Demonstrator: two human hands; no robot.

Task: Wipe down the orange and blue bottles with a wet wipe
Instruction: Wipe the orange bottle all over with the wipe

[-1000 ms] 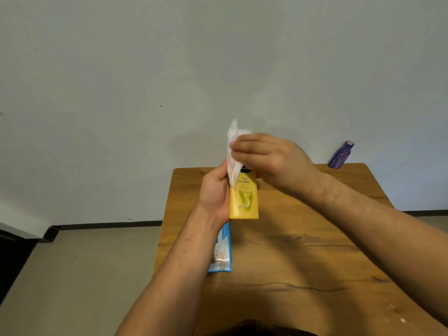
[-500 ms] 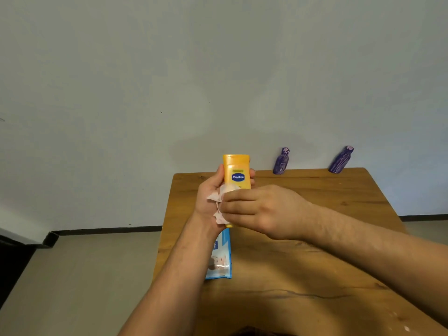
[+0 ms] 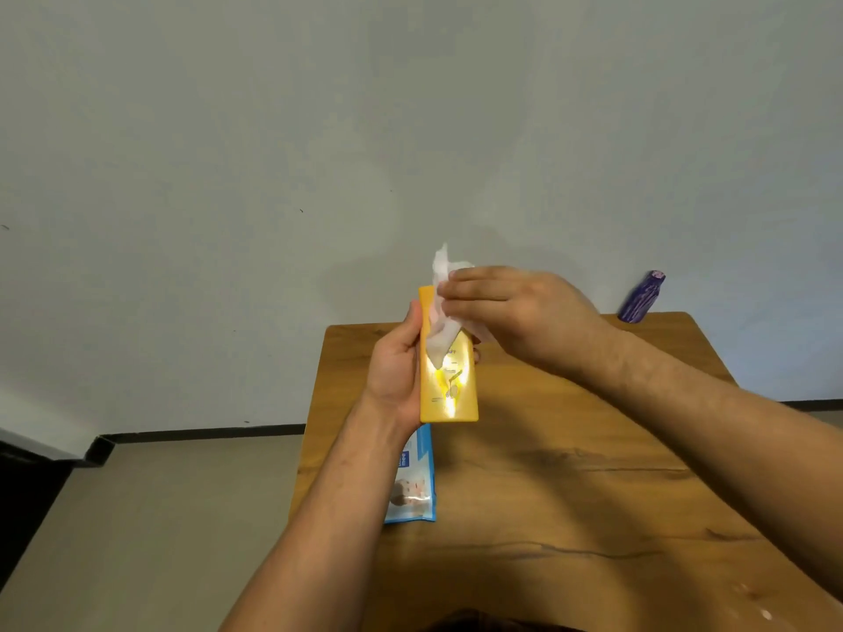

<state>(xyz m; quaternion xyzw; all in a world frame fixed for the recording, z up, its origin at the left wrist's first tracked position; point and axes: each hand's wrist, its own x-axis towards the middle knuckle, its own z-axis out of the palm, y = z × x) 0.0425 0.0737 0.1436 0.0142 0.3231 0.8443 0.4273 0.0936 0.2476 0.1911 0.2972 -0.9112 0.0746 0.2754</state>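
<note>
The right hand [image 3: 520, 312], pinching the wet wipe [image 3: 440, 321], has swept back up from the middle of the orange bottle [image 3: 451, 394] to its top end. The left hand [image 3: 394, 371] grips that bottle from the side, above the surface [image 3: 570, 472]. The blue bottle [image 3: 641, 296], well beyond the right hand, likely still awaits wiping.

Surface: we log one wooden table [image 3: 570, 449], brown with dark grain streaks.
Left edge: we list a blue wipes packet [image 3: 413, 485], lying flat.
Far right corner: blue bottle [image 3: 641, 297], standing.
Near right corner: white specks [image 3: 766, 614].
</note>
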